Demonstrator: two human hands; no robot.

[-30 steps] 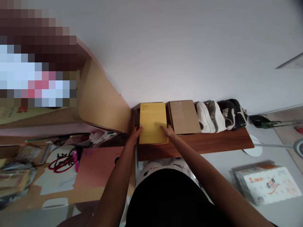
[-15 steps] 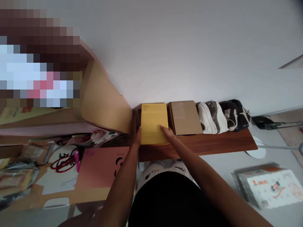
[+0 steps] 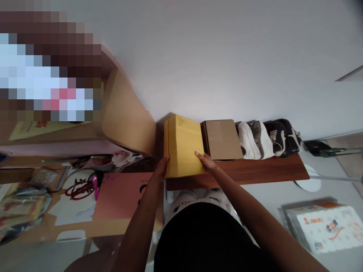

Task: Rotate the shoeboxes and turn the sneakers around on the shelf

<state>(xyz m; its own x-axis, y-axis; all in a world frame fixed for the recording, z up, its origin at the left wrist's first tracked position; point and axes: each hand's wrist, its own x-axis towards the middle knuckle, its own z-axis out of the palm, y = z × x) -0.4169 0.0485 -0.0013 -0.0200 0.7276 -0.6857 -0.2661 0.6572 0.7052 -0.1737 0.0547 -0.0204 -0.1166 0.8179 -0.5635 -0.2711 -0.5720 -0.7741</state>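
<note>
The yellow box [image 3: 184, 145] lies on the wooden shelf [image 3: 255, 172], its long axis running away from me; my left hand [image 3: 162, 167] and right hand [image 3: 204, 160] half-close on its near edges (the right sits nearer the brown carton [image 3: 222, 139])

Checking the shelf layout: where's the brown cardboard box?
In the head view, the brown cardboard box lies on the wooden shelf, between the yellow box on its left and the white sneakers on its right.
</note>
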